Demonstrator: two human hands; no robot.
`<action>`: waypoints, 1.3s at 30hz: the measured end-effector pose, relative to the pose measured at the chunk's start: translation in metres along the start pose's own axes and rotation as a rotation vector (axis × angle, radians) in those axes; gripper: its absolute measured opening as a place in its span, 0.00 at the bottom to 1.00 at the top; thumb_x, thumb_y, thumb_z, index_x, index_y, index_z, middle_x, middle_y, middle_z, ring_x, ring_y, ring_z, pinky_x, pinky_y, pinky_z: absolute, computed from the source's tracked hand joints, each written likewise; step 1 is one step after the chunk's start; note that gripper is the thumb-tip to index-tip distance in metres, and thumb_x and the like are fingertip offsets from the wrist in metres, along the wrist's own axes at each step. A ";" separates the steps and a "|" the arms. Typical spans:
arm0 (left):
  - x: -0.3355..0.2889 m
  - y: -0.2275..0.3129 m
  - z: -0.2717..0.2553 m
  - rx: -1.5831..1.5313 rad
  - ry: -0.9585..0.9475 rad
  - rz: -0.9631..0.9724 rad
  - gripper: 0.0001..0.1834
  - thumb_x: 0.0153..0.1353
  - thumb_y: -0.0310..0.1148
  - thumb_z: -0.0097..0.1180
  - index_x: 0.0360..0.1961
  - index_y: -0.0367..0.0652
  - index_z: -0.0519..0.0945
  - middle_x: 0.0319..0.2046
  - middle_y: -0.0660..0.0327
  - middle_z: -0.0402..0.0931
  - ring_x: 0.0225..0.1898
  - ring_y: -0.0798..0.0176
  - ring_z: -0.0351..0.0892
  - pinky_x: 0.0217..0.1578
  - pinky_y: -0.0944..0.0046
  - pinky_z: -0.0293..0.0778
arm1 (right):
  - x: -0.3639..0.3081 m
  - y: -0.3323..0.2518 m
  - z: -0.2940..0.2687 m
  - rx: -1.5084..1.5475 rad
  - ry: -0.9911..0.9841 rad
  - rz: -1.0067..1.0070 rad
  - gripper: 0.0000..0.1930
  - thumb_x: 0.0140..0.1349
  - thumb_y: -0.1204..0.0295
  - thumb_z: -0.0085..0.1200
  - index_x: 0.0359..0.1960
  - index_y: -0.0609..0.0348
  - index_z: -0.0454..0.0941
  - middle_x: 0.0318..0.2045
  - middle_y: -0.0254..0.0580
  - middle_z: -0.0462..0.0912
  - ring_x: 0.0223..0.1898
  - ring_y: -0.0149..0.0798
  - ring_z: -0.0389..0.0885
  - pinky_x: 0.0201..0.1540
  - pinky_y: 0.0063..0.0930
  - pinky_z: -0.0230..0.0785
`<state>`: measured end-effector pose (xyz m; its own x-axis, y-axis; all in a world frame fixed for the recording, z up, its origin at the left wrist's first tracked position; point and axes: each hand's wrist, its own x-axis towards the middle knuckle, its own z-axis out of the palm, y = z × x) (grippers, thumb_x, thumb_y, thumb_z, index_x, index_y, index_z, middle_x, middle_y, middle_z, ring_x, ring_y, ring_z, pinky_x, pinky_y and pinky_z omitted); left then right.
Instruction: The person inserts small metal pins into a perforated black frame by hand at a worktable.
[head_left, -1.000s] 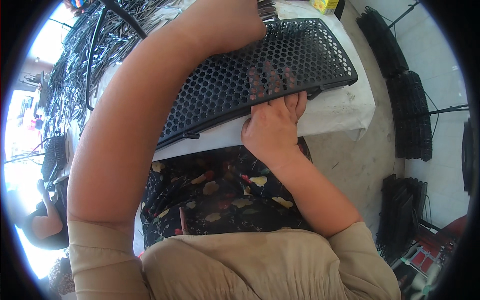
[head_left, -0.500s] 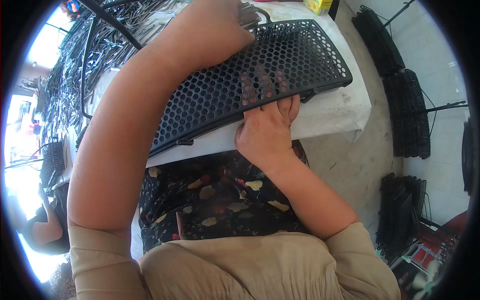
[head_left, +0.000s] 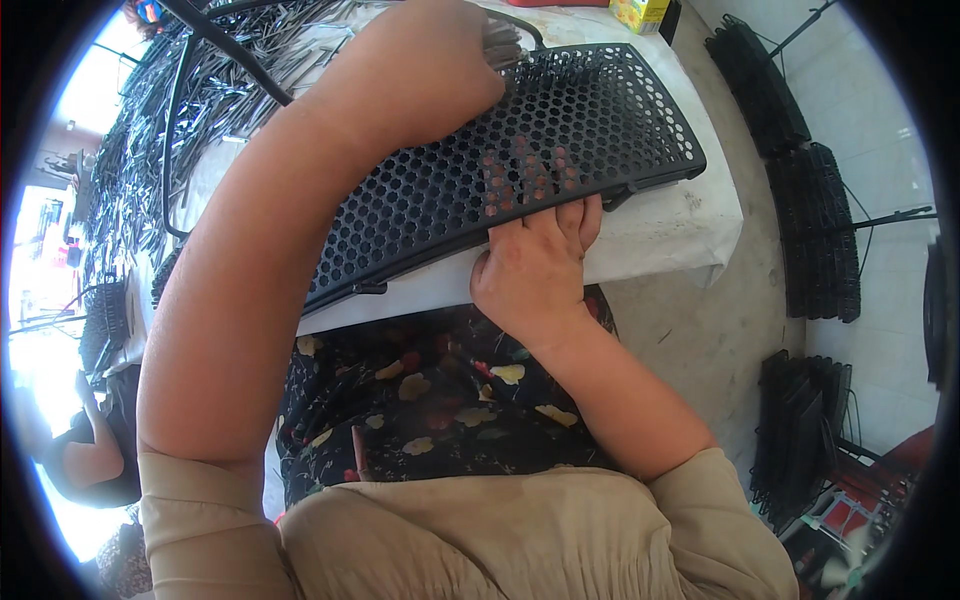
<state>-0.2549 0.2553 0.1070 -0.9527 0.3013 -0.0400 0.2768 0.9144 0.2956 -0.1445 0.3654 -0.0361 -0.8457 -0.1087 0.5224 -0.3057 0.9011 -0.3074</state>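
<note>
A black perforated panel, framed and full of round holes, lies at a slant across the table's near edge. Over its far side my left hand is closed, with the ends of a bundle of thin grey strips sticking out past it. Most of the bundle and the left fingertips are hidden behind the hand. My right hand reaches beneath the panel's near edge. Its fingers are stretched out and apart, and they show through the holes; the thumb stays outside, off the panel.
A large heap of loose strips covers the left of the white-covered table. Black metal tubing rises by the heap. A yellow box stands at the far edge. Stacked black panels line the right wall. Another person is at far left.
My left hand has shifted very slightly toward the left over the panel. The panel's far edge sits a touch lower in view, and my right hand has hardly moved.
</note>
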 end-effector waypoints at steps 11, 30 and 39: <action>-0.009 0.014 -0.013 0.051 -0.132 -0.109 0.16 0.54 0.35 0.60 0.39 0.32 0.82 0.40 0.41 0.81 0.46 0.43 0.81 0.51 0.52 0.75 | -0.002 0.004 0.000 0.020 -0.004 -0.004 0.29 0.51 0.73 0.52 0.59 0.61 0.72 0.64 0.53 0.65 0.67 0.60 0.55 0.70 0.59 0.35; -0.213 -0.071 0.055 -1.849 -0.200 -0.783 0.11 0.64 0.25 0.54 0.47 0.35 0.75 0.37 0.54 0.81 0.31 0.62 0.81 0.22 0.68 0.71 | -0.031 0.018 -0.009 -0.044 0.121 -0.486 0.14 0.58 0.72 0.55 0.46 0.58 0.82 0.56 0.41 0.77 0.59 0.42 0.73 0.61 0.41 0.58; -0.208 -0.068 0.075 -1.672 -0.377 -0.525 0.09 0.59 0.24 0.62 0.41 0.36 0.81 0.31 0.60 0.82 0.29 0.67 0.83 0.20 0.71 0.75 | -0.037 -0.069 -0.067 1.370 -0.626 0.607 0.09 0.61 0.78 0.61 0.41 0.69 0.80 0.30 0.35 0.83 0.30 0.25 0.80 0.34 0.21 0.73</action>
<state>-0.0664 0.1509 0.0237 -0.7466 0.3569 -0.5614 -0.6512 -0.2194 0.7265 -0.0623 0.3352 0.0190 -0.9121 -0.3487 -0.2157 0.2713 -0.1187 -0.9551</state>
